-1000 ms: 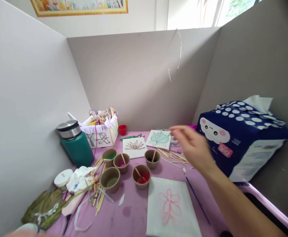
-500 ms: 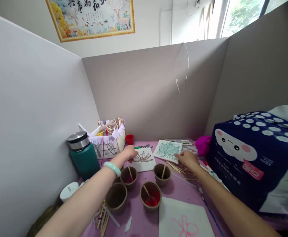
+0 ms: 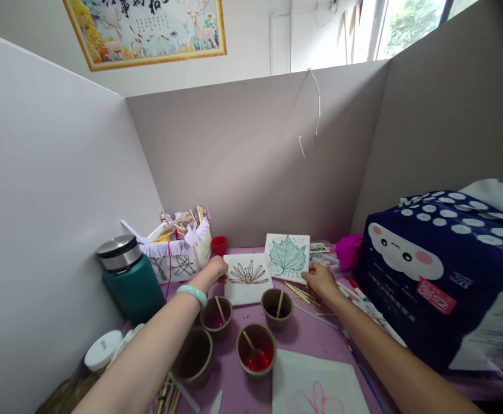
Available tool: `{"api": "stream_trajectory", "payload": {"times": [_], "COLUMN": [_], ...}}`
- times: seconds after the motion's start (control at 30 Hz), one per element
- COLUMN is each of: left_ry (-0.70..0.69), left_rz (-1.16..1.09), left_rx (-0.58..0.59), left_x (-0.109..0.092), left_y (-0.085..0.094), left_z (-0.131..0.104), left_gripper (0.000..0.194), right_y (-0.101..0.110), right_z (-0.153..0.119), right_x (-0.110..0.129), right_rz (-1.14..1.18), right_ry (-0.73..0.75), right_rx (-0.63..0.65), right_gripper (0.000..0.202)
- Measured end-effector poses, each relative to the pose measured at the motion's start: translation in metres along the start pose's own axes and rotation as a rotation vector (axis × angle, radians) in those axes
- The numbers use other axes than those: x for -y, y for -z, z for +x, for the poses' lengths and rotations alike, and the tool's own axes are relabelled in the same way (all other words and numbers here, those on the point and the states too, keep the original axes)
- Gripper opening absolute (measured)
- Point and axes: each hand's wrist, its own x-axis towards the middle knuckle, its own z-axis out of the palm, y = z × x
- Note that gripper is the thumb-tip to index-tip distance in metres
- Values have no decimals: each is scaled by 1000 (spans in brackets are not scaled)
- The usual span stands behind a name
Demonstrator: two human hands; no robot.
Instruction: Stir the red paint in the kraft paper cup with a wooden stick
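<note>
My left hand (image 3: 218, 268) is closed on the left edge of a white square panel with a brown flower drawing (image 3: 247, 276). My right hand (image 3: 319, 278) pinches the lower right corner of a second white panel, which bears a green leaf drawing (image 3: 288, 257). Both panels are tilted up toward me, and the leaf panel's edge meets the flower panel. Nearer to me stand brown cups of colour, among them a cup of red paint (image 3: 256, 351) with a stick in it and a dark cup (image 3: 277, 309). A white sheet with a pink flower (image 3: 318, 382) lies at the front.
A teal bottle (image 3: 131, 282) and a fringed box of sticks (image 3: 178, 259) stand on the left. Behind the flower panel is a small red cup (image 3: 218, 245). Loose wooden sticks (image 3: 302, 293) lie by my right hand. A big blue tissue pack (image 3: 441, 287) fills the right side.
Both panels have been tipped up from lying flatter, so their drawings face me more. The leaf panel has turned straighter. My view has shifted slightly right.
</note>
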Motion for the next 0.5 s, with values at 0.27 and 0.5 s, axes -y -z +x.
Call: {"api": "stream_trajectory", "payload": {"times": [0.27,0.5], "left_ry": [-188,-288], "left_rz": [-134,-156], "left_rx": [-110,-170], "left_x": [-13,-37], "left_y": [7,10], "left_z": [17,35], "left_gripper": [32,31], "right_y": [15,10], "right_z": [29,70], "right_x": [2,3], "right_rz": [135,100], "right_ry": [148,192], "right_rx": [-125,-169], "right_gripper": [22,21]}}
